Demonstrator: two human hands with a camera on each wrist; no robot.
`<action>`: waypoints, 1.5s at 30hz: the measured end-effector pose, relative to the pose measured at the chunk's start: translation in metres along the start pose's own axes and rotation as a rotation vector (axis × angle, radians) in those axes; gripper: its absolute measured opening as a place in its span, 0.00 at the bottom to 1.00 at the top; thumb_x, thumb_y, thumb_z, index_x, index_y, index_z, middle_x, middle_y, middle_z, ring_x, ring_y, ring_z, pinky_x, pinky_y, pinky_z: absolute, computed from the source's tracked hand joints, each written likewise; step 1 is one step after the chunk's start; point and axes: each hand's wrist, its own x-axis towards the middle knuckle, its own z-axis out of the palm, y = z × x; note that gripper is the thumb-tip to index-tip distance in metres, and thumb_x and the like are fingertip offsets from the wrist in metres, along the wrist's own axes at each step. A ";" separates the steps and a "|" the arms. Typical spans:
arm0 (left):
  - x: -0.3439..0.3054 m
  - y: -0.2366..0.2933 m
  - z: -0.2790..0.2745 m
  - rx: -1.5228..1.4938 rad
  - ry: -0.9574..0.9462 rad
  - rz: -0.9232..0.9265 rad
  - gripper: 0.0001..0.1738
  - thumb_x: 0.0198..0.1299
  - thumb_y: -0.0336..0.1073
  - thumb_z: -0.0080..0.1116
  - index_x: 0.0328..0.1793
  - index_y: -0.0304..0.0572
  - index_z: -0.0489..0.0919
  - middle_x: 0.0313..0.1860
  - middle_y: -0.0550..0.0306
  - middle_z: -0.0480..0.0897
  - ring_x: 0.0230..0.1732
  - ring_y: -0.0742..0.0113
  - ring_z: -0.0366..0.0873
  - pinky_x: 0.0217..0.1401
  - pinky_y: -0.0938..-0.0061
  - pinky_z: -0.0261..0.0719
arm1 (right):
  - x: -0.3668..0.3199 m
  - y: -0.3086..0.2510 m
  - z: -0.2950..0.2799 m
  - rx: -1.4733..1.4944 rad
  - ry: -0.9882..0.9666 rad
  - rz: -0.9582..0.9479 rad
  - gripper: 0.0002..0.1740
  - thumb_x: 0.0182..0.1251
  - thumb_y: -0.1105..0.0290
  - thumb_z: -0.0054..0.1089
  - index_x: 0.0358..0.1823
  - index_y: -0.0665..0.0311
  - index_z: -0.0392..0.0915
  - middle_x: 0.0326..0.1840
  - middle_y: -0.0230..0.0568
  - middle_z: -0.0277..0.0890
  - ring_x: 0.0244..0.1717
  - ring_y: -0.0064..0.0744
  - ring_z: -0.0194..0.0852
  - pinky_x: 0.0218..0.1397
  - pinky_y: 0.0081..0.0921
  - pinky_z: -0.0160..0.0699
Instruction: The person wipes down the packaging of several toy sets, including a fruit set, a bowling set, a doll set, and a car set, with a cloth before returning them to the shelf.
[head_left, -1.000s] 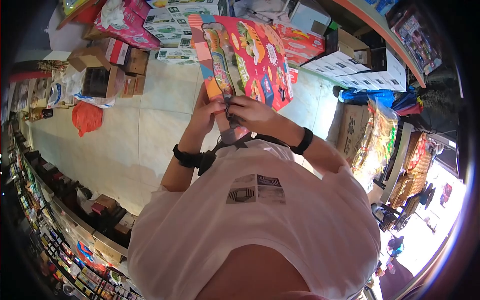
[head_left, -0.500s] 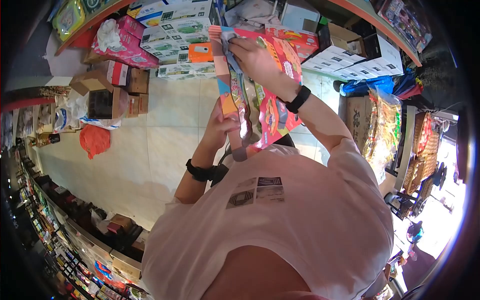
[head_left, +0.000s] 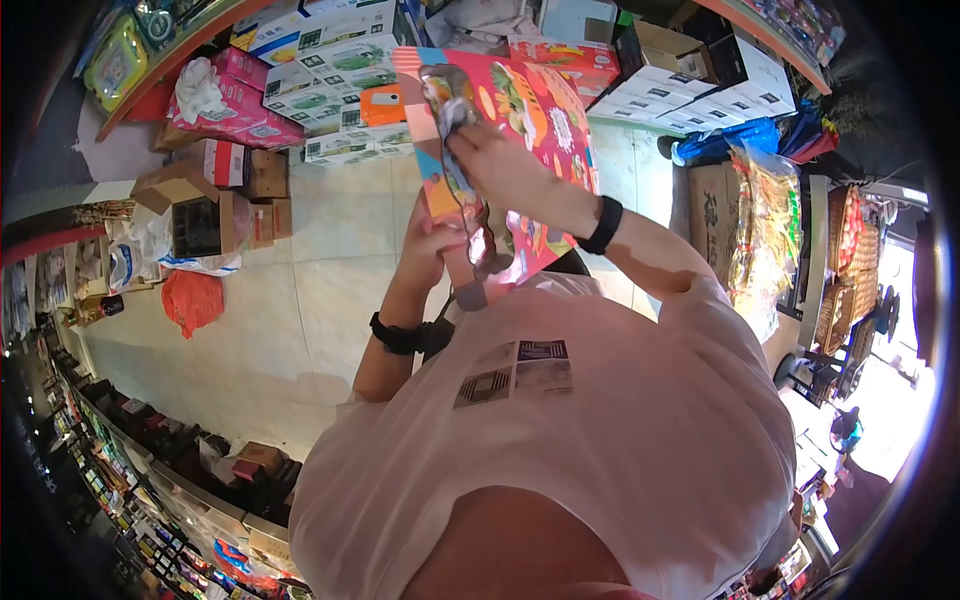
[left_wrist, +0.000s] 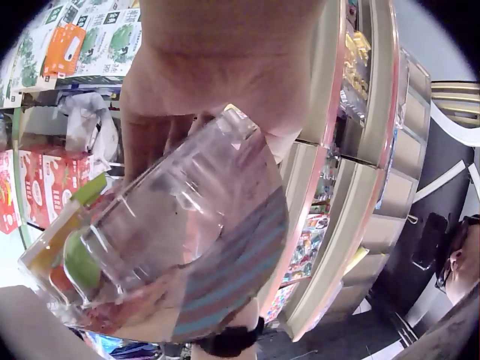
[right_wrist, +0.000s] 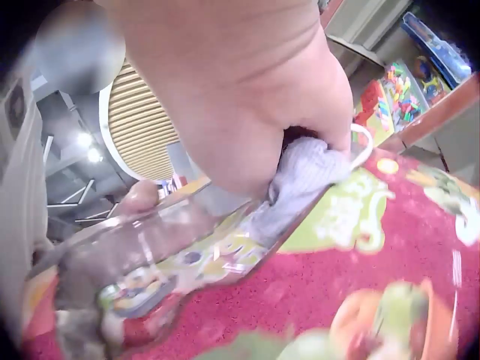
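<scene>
A bright pink-red toy box (head_left: 540, 120), printed with food pictures, is held tilted in front of the person's chest. A clear plastic window (left_wrist: 161, 217) runs along its edge, with coloured toy pieces behind it. My left hand (head_left: 428, 245) grips the box by its near left side, thumb at the edge. Bunched in the fingers of my right hand (head_left: 505, 170) is a pale grey cloth (right_wrist: 304, 176), pressed against the upper part of the window. The right fingertips are partly hidden by the cloth and the hand itself.
White-and-green cartons (head_left: 335, 75) and pink packs (head_left: 240, 105) are stacked ahead. An open cardboard box (head_left: 200, 215) and a red plastic bag (head_left: 192, 302) sit at the left. Bagged goods (head_left: 765, 235) stand at the right. Shelving (head_left: 190, 490) lines the lower left.
Both hands were together low on the box. The right hand then went up to its top end with the cloth and is now slightly lower along the window. The box has shifted a little left.
</scene>
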 end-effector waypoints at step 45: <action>-0.051 0.030 -0.042 -0.092 0.028 0.138 0.42 0.42 0.26 0.53 0.70 0.33 0.58 0.54 0.39 0.77 0.39 0.52 0.82 0.40 0.65 0.83 | -0.048 0.098 -0.012 0.369 0.455 0.654 0.18 0.63 0.73 0.51 0.55 0.68 0.69 0.46 0.60 0.74 0.48 0.59 0.74 0.51 0.44 0.73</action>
